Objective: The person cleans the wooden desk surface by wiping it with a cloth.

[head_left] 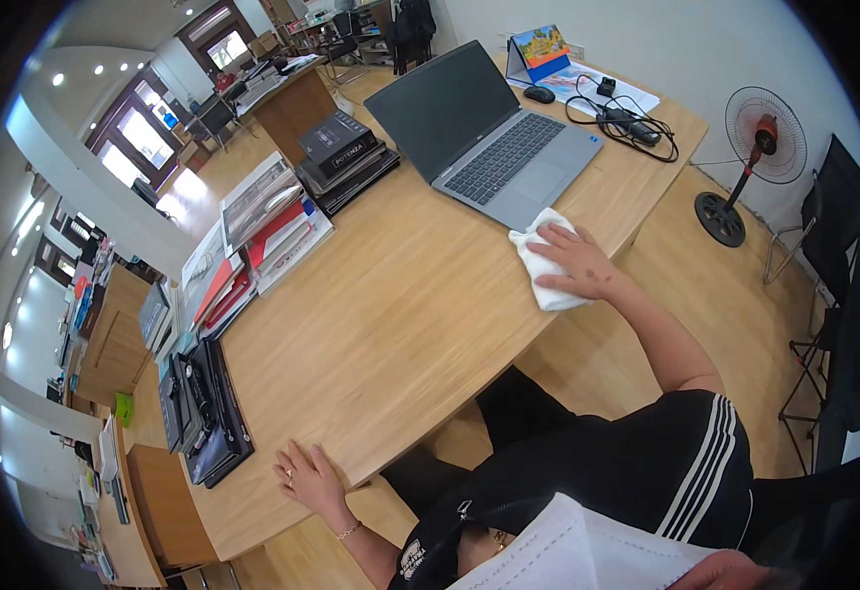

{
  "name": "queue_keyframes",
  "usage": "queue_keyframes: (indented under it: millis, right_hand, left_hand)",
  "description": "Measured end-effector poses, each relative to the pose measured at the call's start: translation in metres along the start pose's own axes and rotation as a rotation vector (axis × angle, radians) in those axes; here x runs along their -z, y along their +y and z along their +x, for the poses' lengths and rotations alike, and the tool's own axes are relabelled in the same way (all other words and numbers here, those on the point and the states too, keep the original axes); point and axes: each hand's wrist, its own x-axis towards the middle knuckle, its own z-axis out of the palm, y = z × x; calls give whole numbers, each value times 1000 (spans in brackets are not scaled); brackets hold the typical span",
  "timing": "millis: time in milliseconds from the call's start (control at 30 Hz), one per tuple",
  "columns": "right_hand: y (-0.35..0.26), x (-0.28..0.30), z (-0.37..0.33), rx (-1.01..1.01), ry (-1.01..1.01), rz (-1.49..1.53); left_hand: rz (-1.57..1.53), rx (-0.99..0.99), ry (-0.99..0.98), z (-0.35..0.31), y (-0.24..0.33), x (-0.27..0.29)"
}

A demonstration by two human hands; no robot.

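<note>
My right hand (pixel 575 264) presses a folded white cloth (pixel 540 258) onto the front edge of the wooden desk (pixel 381 305), fingers spread over it and the cloth partly hidden beneath. Just beyond the cloth stands an open grey laptop (pixel 518 167) with a dark screen; the cloth's top lies close to its near corner. Flat on the desk near its left front edge rests my left hand (pixel 310 479), fingers apart and holding nothing. It wears a ring and a bracelet. To its left lies a pile of black folders (pixel 215 423).
Piled papers (pixel 282 221) and dark boxes (pixel 336 147) line the desk's far side. Past the laptop are a mouse (pixel 539 94), a coiled black cable with adapter (pixel 636 128) and a desk calendar (pixel 540 54). A standing fan (pixel 764 138) and dark chairs (pixel 833 216) stand at the right.
</note>
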Motion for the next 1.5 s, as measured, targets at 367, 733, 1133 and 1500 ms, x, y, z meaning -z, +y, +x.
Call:
queue_keyframes:
  millis: [367,733,1133,1500]
  right_hand:
    - [-34,-18,29,-212,323,22]
    - [-61,-21,76,32,259,-154]
    - [-30,-41,159,152,480,-221]
    - [-40,-36,187,-36,427,-265]
  left_hand:
    - [7,1,5,0,5,1]
    - [-25,11,18,-2,8,5]
    - [-110,22,38,-4,10,9]
    - [-81,30,26,-3,8,11]
